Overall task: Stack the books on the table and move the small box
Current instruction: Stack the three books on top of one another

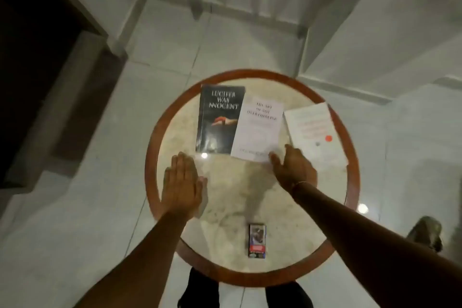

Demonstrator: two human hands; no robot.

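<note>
Three books lie side by side on the far half of the round table. A black book is on the left. A white book in the middle overlaps the black one's right edge. Another white book with a red dot is on the right. A small box lies near the table's front edge. My right hand is spread, its fingertips touching the near right corner of the middle book. My left hand hovers flat over the table's left side, holding nothing.
The table has a brown wooden rim and a pale marble top. White tiled floor surrounds it. A dark wooden door frame stands at the left. A white wall corner rises at the back right. A sandal lies on the floor at the right.
</note>
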